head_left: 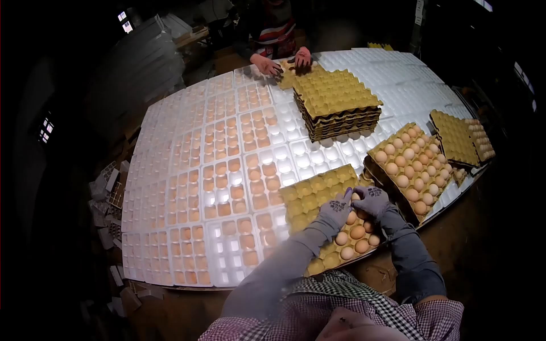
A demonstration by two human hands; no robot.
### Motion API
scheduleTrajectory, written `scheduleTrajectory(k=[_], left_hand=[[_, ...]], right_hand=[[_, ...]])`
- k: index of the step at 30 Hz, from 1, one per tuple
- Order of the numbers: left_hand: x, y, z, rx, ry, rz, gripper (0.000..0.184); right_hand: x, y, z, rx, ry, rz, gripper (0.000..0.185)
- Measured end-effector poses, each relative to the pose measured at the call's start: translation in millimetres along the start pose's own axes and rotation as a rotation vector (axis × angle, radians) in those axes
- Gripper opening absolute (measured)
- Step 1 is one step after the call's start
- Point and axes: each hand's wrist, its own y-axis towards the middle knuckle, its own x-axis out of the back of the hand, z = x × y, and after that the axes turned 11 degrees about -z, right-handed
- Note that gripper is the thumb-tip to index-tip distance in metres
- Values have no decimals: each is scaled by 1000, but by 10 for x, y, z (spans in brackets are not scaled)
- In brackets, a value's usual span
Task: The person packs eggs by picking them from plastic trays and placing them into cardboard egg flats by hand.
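Both my hands are in grey gloves over a moulded pulp egg tray [310, 193] at the table's near edge. An egg [355, 197] shows between them. My right hand [373, 200] curls its fingers against that egg from the right. Close beside it, my left hand [338, 208] is closed, its fingers bent toward the tray; what they hold is hidden. Several brown eggs [357, 232] sit in the tray's right part, below my hands. The cups on its left side hold no eggs.
White plastic trays [227, 250] cover the table, many with eggs. A tall stack of pulp trays [338, 105] stands mid-table. To the right lies a full egg tray [412, 170], with another pulp tray [455, 139] beyond. Across the table, a co-worker's gloved hands [284, 62] touch pulp trays.
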Motion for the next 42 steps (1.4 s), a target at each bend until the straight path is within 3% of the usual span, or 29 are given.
scheduleTrajectory(k=[2,3,4,5,6,7,8,9,11,12,13,15,17,19,21,22,23,24,27,28,29,31,33,35,38,39,40,41,42], left_hand=[[509,12,-148,59,-60,115,65],[564,-51,-111,56,-233,-17,56],[721,-122,-157,78,-318,-140,50],[876,-147,-180,91,-390,-285,45],[924,-228,-110,86,-361,-328,42],[987,-292,-36,75,-323,-377,39],[1099,-386,-55,82,-209,-253,40],[1088,-507,-113,86,-210,-246,40],[1063,-601,-242,-34,238,-49,45],[1241,-507,-473,61,276,240,48],[1111,-539,-497,83,285,227,48],[876,-633,-460,-51,394,109,50],[884,-604,-421,-14,391,155,51],[811,-657,-356,17,366,204,53],[745,-648,-218,9,316,47,59],[785,-570,-300,51,416,187,54],[958,-530,-367,77,407,174,54],[1104,-523,-402,182,170,257,59],[689,-651,-120,372,-452,173,59],[409,-695,16,82,-150,25,50],[532,-666,54,-33,-21,10,50],[783,-607,127,-257,248,-62,50],[1207,-608,98,247,-379,-254,54],[1492,-442,358,359,-374,-335,50],[1588,-148,887,290,-147,-501,51],[1580,-45,1036,368,-70,-399,48],[1548,4,1137,438,7,-292,44],[1290,-9,1398,432,13,-281,44],[937,-2,1775,270,97,-327,43]], right_hand=[[-90,-3,-191,47,97,-171,44],[49,-166,-87,32,326,-293,37],[28,-305,-102,-224,840,-304,35],[82,-465,-109,-320,1364,-268,41],[-95,-526,-295,-127,1287,-419,47],[-61,-586,-294,-106,1327,-379,51],[-25,-648,-293,-85,1366,-338,55],[244,-745,-77,-248,1518,-94,56],[269,-535,-63,88,587,-114,55],[227,-481,49,168,196,-112,58],[155,-458,185,248,-193,-112,61],[-89,-313,283,435,-496,-51,50],[-13,-236,391,458,-512,78,30],[203,-206,527,359,-384,160,29],[338,-4,403,442,-54,40,47],[294,165,440,402,29,-66,49],[250,319,504,353,117,-165,51],[224,476,699,386,91,-273,57],[-222,1132,981,447,-71,-395,52],[-334,1327,1023,371,-149,-264,50],[-465,1530,1048,292,-222,-137,48],[-634,1867,950,172,167,-173,46],[-625,2016,983,255,48,-126,50],[-737,2252,945,231,-4,9,56],[-838,2576,1084,299,521,-185,62],[-970,2667,1018,291,528,-182,62],[-1094,2749,947,284,322,-189,61],[-1155,2807,890,277,116,-196,60],[-1043,2686,879,325,272,-199,59]])
